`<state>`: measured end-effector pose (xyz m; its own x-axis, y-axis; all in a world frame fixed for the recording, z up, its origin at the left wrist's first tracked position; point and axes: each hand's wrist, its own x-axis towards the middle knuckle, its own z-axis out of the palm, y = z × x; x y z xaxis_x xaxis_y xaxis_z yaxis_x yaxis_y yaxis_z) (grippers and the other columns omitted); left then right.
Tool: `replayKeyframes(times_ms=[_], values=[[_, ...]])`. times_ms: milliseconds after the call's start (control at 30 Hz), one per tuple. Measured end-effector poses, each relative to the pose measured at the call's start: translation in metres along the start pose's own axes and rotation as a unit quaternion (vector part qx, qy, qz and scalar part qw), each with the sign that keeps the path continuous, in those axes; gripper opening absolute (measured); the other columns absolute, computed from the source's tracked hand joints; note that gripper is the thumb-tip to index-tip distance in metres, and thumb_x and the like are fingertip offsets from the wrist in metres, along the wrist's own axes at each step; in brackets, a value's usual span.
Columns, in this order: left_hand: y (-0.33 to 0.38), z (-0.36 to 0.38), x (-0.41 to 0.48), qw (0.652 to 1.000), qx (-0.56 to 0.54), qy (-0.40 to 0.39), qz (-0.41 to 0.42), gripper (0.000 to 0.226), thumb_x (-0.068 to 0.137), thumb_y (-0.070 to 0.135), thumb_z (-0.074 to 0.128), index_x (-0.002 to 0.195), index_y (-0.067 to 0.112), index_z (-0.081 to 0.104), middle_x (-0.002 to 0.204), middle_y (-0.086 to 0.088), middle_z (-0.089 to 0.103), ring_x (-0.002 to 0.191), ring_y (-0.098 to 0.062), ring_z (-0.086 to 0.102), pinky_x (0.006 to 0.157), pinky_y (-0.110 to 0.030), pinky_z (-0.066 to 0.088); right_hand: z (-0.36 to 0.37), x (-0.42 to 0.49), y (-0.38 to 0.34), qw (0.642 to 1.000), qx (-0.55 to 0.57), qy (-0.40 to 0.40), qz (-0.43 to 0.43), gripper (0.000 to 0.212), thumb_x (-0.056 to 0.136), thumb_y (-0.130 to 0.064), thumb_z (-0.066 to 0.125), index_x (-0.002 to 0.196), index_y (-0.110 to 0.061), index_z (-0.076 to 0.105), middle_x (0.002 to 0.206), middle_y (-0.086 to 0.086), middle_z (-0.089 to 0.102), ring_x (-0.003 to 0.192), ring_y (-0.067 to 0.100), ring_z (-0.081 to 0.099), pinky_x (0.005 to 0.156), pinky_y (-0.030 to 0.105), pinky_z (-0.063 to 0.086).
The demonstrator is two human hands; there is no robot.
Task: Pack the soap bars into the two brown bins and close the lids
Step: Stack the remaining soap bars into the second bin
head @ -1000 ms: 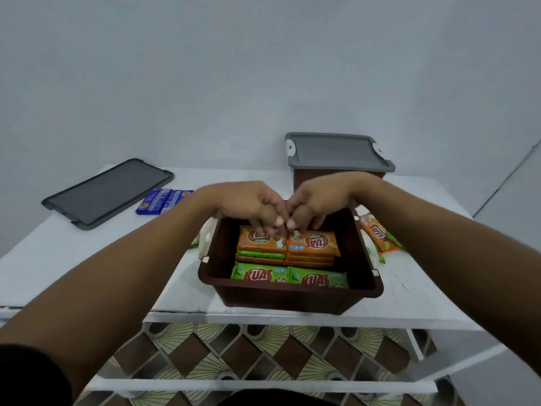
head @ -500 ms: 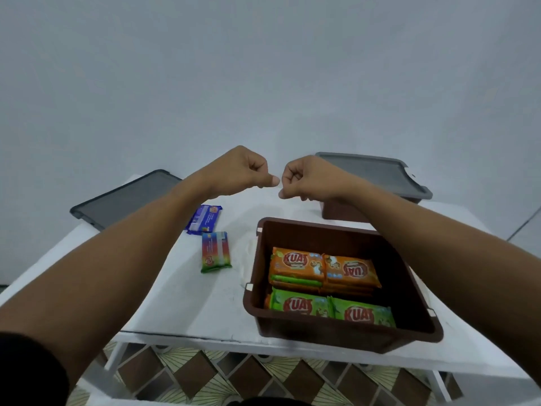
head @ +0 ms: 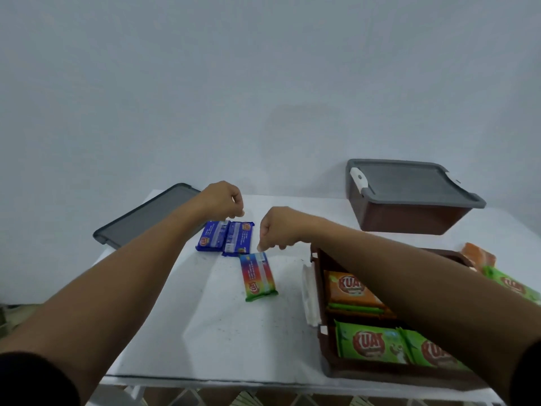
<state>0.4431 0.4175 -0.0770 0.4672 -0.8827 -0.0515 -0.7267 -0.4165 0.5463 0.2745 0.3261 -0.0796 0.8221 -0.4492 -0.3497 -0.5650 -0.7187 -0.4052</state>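
One white table (head: 187, 332) carried everything; its near edge crossed the bottom of the view, and a broad bare stretch lay between its left edge and the open brown bin (head: 380, 373) at the near right. Closed brown bin (head: 409, 218) sat at the far right, well apart. Loose grey lid (head: 146, 215) lay flat across the far left edge. Orange bars (head: 348, 288) and green bars (head: 371, 344) lay flat inside the open bin, with more bars (head: 510, 284) beyond its right side. Two blue bars (head: 224, 237) lay side by side, touching, long axes near-to-far. Multicolour bar (head: 257, 276) lay just nearer, long axis also near-to-far, logo end toward the person. Left hand (head: 222, 200) hovered above the blue bars, fingers curled, holding nothing. Right hand (head: 278, 230) was curled, fingertips at the multicolour bar's far end; contact not discernible. Half a second before, both fists were raised close together; they had since parted and dropped.
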Motion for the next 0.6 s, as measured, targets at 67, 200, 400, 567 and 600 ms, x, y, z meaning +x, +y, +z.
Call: replayKeyframes(times_ms=[67, 200, 400, 567, 600], values=[[-0.014, 0.004, 0.005, 0.998, 0.049, -0.029, -0.028, 0.009, 0.087, 0.020, 0.078, 0.086, 0.017, 0.070, 0.085, 0.000, 0.074, 0.072, -0.015, 0.070, 0.053, -0.023, 0.050, 0.015, 0.016, -0.005, 0.998, -0.010, -0.050, 0.048, 0.031, 0.080, -0.036, 0.083, 0.087, -0.015, 0.061, 0.086, 0.004, 0.072, 0.069, 0.016, 0.071, 0.050, 0.023, 0.053], [-0.040, 0.012, 0.012, 0.985, 0.130, -0.070, -0.085, 0.020, 0.088, 0.024, 0.077, 0.095, 0.009, 0.066, 0.085, -0.010, 0.072, 0.076, -0.026, 0.075, 0.062, -0.035, 0.062, 0.038, 0.036, -0.013, 0.985, -0.024, -0.120, 0.124, 0.056, 0.079, -0.043, 0.084, 0.106, -0.008, 0.050, 0.091, 0.009, 0.062, 0.078, 0.025, 0.071, 0.050, 0.029, 0.058], [-0.064, 0.027, 0.020, 0.968, 0.170, -0.108, -0.151, 0.039, 0.089, 0.043, 0.076, 0.089, 0.012, 0.053, 0.084, -0.009, 0.066, 0.065, -0.023, 0.072, 0.048, -0.027, 0.057, 0.053, 0.048, -0.027, 0.975, -0.043, -0.152, 0.157, 0.072, 0.077, -0.060, 0.078, 0.116, -0.005, 0.053, 0.101, 0.015, 0.066, 0.088, 0.033, 0.073, 0.074, 0.040, 0.064], [-0.064, 0.031, 0.025, 0.972, 0.148, -0.106, -0.148, 0.047, 0.087, 0.052, 0.075, 0.079, 0.015, 0.048, 0.078, -0.005, 0.061, 0.063, -0.017, 0.064, 0.047, -0.025, 0.048, 0.059, 0.051, -0.030, 0.968, -0.054, -0.160, 0.183, 0.083, 0.073, -0.054, 0.084, 0.129, -0.004, 0.049, 0.114, 0.020, 0.066, 0.094, 0.035, 0.072, 0.083, 0.045, 0.062], [-0.064, 0.032, 0.025, 0.973, 0.143, -0.104, -0.145, 0.047, 0.086, 0.054, 0.075, 0.079, 0.016, 0.048, 0.078, -0.004, 0.060, 0.063, -0.015, 0.061, 0.049, -0.024, 0.046, 0.059, 0.052, -0.031, 0.968, -0.053, -0.162, 0.183, 0.082, 0.073, -0.052, 0.085, 0.129, -0.004, 0.049, 0.115, 0.019, 0.066, 0.094, 0.035, 0.072, 0.083, 0.045, 0.062]])
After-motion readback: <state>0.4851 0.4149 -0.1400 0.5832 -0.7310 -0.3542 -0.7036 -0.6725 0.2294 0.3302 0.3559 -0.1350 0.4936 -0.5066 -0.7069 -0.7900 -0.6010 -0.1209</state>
